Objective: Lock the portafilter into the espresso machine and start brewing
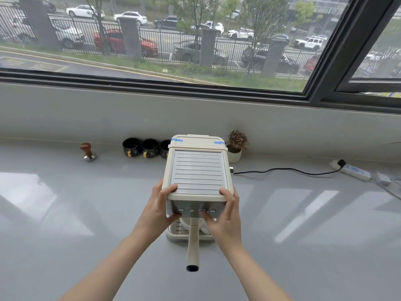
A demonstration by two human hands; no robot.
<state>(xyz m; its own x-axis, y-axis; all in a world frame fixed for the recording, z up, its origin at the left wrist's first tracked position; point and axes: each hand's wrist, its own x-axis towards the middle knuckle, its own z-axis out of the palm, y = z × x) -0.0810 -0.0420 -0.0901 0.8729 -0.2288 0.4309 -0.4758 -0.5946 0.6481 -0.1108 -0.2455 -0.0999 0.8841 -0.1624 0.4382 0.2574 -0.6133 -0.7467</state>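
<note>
A cream espresso machine [197,170] stands on the grey counter, seen from above. Its portafilter handle [192,242] sticks straight out toward me from under the front panel, above the drip tray [173,232]. My left hand [161,205] grips the machine's front left corner, fingers on top and thumb under the panel. My right hand [225,213] holds the front right corner, its thumb resting on a lit button [201,210] in the row of several round buttons.
Three dark cups [149,147] and a wooden-topped tamper [87,151] stand at the back left. A small potted plant [236,145] sits behind the machine's right side. The black power cord [282,169] runs right to a white power strip [355,171].
</note>
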